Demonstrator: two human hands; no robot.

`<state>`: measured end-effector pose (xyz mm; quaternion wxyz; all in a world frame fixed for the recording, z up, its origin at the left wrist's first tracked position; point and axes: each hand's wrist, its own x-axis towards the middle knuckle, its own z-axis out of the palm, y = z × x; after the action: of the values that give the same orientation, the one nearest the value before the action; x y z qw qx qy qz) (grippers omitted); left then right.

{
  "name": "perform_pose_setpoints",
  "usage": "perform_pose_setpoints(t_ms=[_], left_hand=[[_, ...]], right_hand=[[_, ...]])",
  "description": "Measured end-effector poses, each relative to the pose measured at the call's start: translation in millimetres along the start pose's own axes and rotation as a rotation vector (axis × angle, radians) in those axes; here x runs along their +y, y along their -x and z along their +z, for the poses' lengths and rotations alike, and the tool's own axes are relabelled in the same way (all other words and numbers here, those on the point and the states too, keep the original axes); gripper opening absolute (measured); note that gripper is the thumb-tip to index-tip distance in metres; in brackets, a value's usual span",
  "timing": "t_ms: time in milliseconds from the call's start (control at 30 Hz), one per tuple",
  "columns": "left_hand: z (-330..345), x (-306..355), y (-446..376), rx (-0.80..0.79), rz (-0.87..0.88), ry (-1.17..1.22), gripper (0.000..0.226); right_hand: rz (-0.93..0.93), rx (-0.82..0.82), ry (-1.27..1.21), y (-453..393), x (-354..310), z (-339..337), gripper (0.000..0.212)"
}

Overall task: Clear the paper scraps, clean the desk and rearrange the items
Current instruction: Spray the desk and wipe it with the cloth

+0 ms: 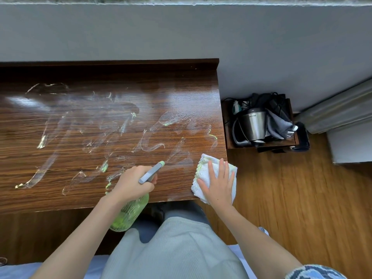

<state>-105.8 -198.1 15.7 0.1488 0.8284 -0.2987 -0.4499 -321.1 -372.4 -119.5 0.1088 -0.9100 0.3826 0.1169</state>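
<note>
Tabletop (pixel 80 125) of dark wood grain fills the left and centre of the head view, seen from above, its glossy surface crossed by whitish and pale green smears of wet cleaner. No paper scraps show on it. The left hand (pixel 130 183) curls its fingers around the neck and trigger of a green spray bottle (pixel 128 214); the bottle's ribbed body hangs below the front edge of the tabletop, and its grey nozzle (pixel 152 172) points up and to the right, toward the far right part of the surface. The right hand (pixel 218 182) lies flat with fingers spread and straight, pressing a folded white cloth (pixel 203 172) onto the near right corner of the tabletop, part of the cloth overhanging the right edge. The streaks to be wiped lie mostly to the left of and beyond the cloth, running across the width of the tabletop, so the wiping likely has to travel leftward and away from the body; the right hand with the cloth is nearer the smears at the right end, while the far left streaks sit well apart from it. Beside the tabletop's right end, a low wooden stand (pixel 227 125) on the floor holds a steel kettle (pixel 252 123) and dark cables.
</note>
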Motion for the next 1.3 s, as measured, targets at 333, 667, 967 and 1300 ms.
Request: perform_pose_setpoints(t_ms=[333,667,967,1300], left_hand=[[0.5,-27.7,23.1,0.004,-0.160,-0.036,0.014],[9.9,-24.7,37.8,0.008,-0.175,0.008,0.017],[22.6,-11.3,28.6,0.081,-0.121,0.000,0.014],[-3.8,-30.5,20.3,0.221,-0.230,0.075,0.011]], right_hand=[[-0.011,0.014,-0.005,-0.8,-0.2,-1.3,0.081],[-0.016,0.023,0.006,-2.0,0.2,0.4,0.080],[-0.008,0.027,0.007,-3.1,0.6,4.4,0.078],[0.037,0.021,0.021,-3.1,-10.1,4.4,0.079]])
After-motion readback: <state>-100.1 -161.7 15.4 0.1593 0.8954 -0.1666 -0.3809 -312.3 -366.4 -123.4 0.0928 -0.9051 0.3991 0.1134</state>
